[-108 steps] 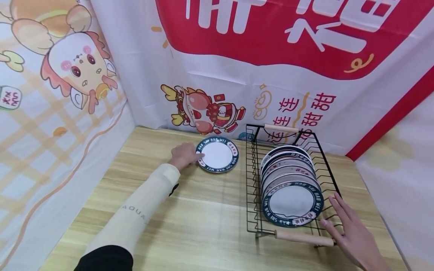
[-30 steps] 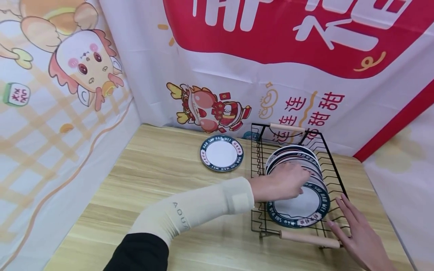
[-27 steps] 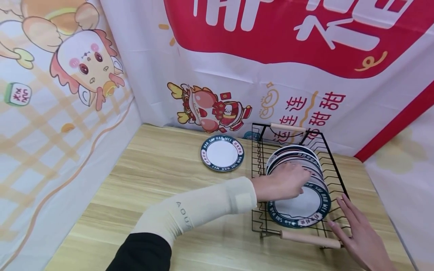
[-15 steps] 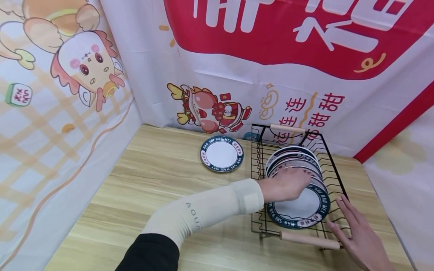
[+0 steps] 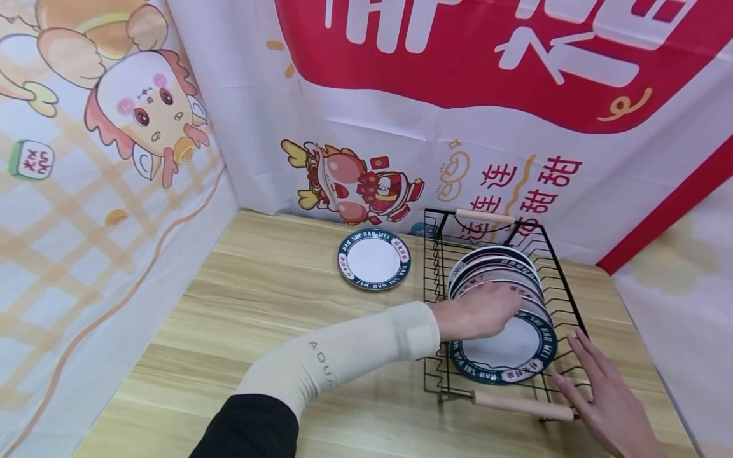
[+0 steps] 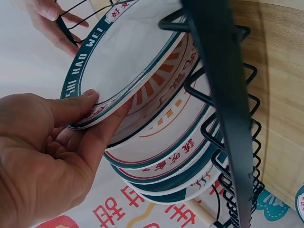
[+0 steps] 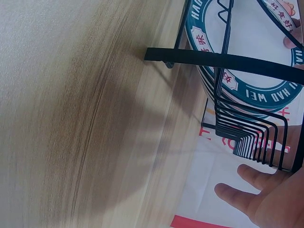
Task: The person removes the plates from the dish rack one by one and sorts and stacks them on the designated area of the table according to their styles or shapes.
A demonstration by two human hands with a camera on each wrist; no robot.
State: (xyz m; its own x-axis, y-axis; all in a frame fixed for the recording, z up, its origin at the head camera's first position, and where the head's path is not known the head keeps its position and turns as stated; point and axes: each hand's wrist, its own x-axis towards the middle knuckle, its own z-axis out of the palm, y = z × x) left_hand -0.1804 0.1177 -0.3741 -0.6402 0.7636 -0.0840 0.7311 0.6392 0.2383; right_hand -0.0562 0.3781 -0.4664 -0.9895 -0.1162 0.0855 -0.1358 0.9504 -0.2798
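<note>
My left hand (image 5: 483,312) reaches over a black wire dish rack (image 5: 523,405) with wooden handles, where several plates stand in a leaning row. In the left wrist view its thumb and fingers pinch the rim of the frontmost plate (image 6: 123,52), white with a dark green lettered border. The other plates (image 6: 161,142) stand apart behind that one. Against the rack's right side rests my right hand (image 5: 609,394), fingers extended; the right wrist view has some fingertips behind the wires. A matching plate (image 5: 375,261) lies flat on the table, left of the rack.
The wood-grain table (image 5: 229,318) ends at a printed white cloth backdrop (image 5: 258,114) behind and at the left. The rack's far handle (image 5: 485,216) stands close to that cloth. Thin wire dividers line both rack sides.
From touching the lone plate's left edge, my left hand has moved right to the rack's front plate. It has shifted only slightly within the last second. The right hand stays at the rack.
</note>
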